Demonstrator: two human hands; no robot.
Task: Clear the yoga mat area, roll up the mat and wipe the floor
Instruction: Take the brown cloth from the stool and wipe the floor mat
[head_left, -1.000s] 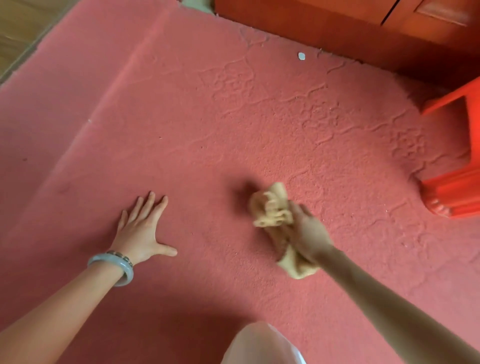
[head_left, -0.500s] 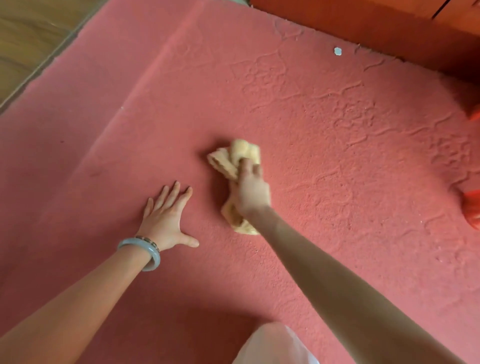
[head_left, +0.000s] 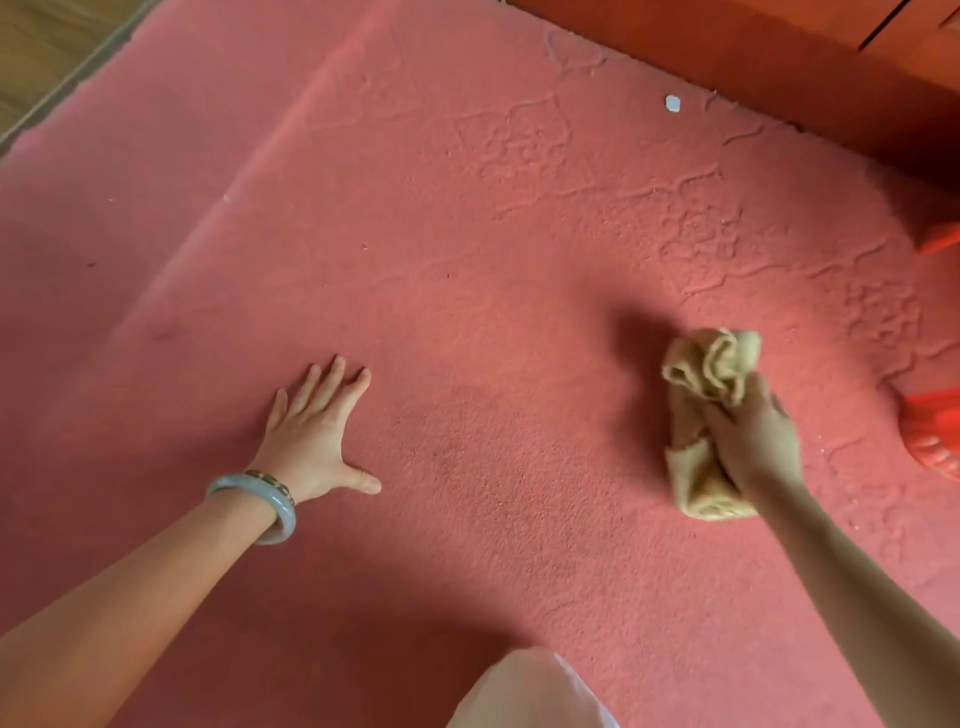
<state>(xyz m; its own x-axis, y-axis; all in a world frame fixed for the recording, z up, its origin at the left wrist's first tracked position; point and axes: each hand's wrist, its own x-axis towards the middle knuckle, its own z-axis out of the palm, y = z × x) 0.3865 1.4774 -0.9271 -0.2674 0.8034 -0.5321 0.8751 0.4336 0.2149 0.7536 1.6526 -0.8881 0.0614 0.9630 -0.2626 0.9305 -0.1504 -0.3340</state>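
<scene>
A red carpet (head_left: 467, 249) with an embossed pattern covers the floor. My right hand (head_left: 753, 441) grips a bunched tan cloth (head_left: 711, 364) and holds it down on the carpet at the right. Part of the cloth sticks out beyond my fingers and part trails back under my wrist. My left hand (head_left: 317, 431) lies flat on the carpet with its fingers spread, a pale bangle on its wrist. No yoga mat is in view.
A red plastic stool (head_left: 935, 431) stands at the right edge, close to the cloth. Wooden furniture (head_left: 779, 57) runs along the far side. A small white scrap (head_left: 672, 103) lies near it. Bare wooden floor (head_left: 47, 47) shows at the top left. My knee (head_left: 530, 696) is at the bottom.
My right hand has swept the cloth from the middle of the carpet, near my left hand, out to the right. My left hand has stayed flat in place.
</scene>
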